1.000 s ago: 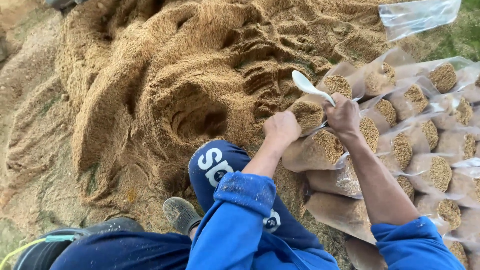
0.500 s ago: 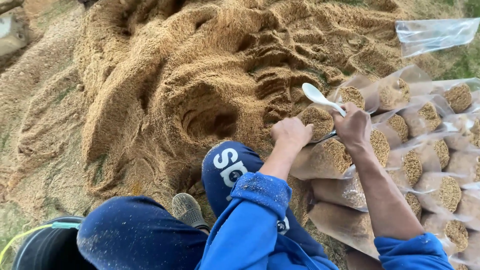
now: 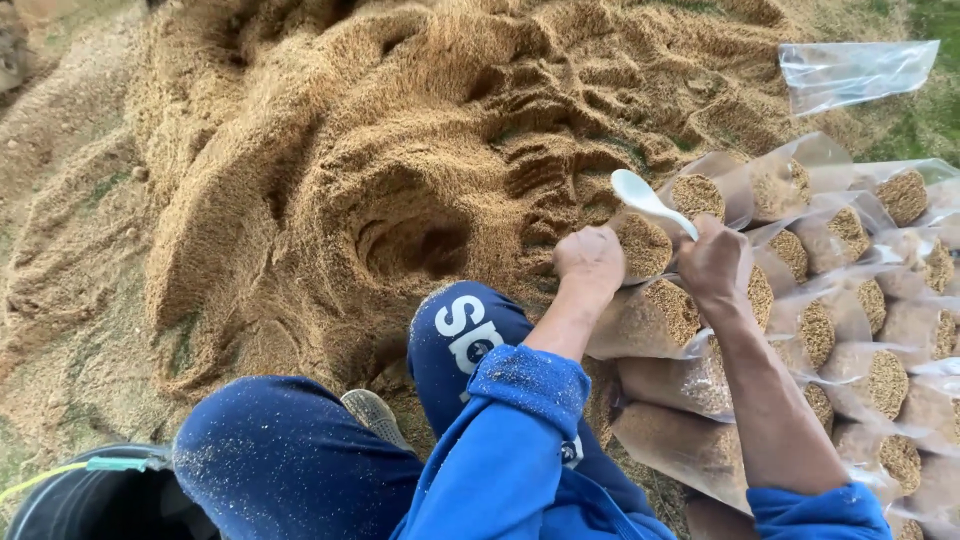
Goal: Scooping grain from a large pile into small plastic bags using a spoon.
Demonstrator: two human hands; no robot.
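Filling clear bags from the sawdust pile [image 3: 420, 150]

We are crouching at the big pile, which is spreading ahead of and to the left of our fingers, and it could be slumping into the dug hollow [image 3: 415, 245] or over the stacked filled bags [image 3: 850, 330] lying to the right of our fingers. Our left hand [image 3: 590, 262] is clenching the mouth of the bag [image 3: 645, 315] just beneath it; if that grip is slackening, the bag could be tipping and spilling. Our right hand [image 3: 712, 262] is grasping a white spoon [image 3: 645, 195], whose bowl is sticking up beyond the fingertips. Our blue knee [image 3: 465, 335] is crowding the space below.
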